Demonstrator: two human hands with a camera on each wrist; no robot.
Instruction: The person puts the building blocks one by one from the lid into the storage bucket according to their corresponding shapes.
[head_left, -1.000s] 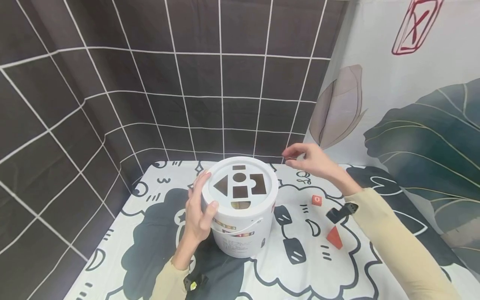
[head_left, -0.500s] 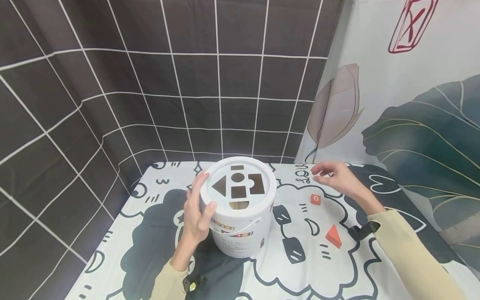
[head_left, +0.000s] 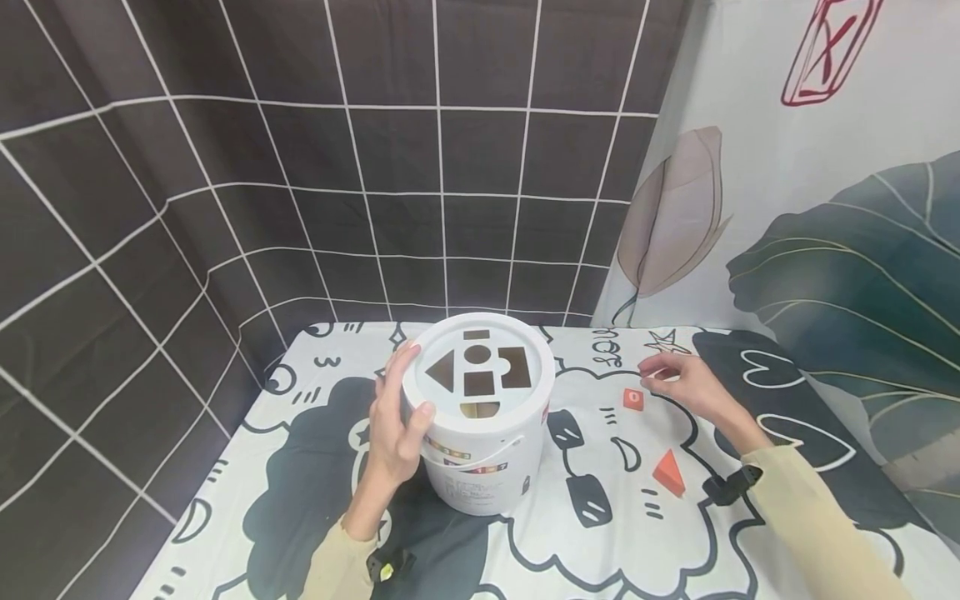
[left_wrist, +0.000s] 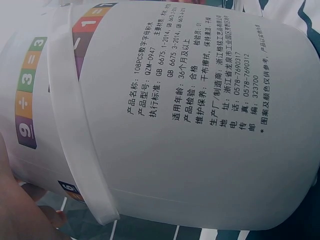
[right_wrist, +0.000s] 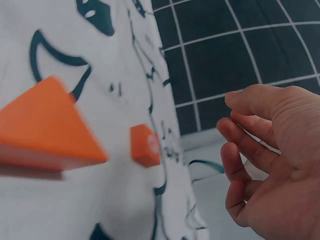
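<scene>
A white lidded bucket (head_left: 480,467) stands upright on the patterned cloth, its lid (head_left: 532,404) cut with shaped holes. My left hand (head_left: 393,417) rests against the bucket's left side, fingers along the side and thumb at the rim. Printed text and coloured number strips fill the left wrist view of the bucket (left_wrist: 200,165). To the right, my right hand (head_left: 686,387) hovers close to a small red-orange cube (head_left: 633,399) marked with a pale ring. Its fingers are loosely bent, nothing between them. Nearer the person lies a red-orange triangular block (head_left: 669,473).
White cloth (head_left: 577,558) with black cartoon drawings covers the table. A dark gridded curtain (head_left: 480,150) hangs behind and at the left; a pale leaf-printed curtain (head_left: 750,192) hangs at the right. The bucket's white handle (head_left: 480,462) hangs down across its front.
My right hand has moved away from beside the bucket, rightward and down, to near the cube. My left hand, the bucket and both blocks have stayed in place.
</scene>
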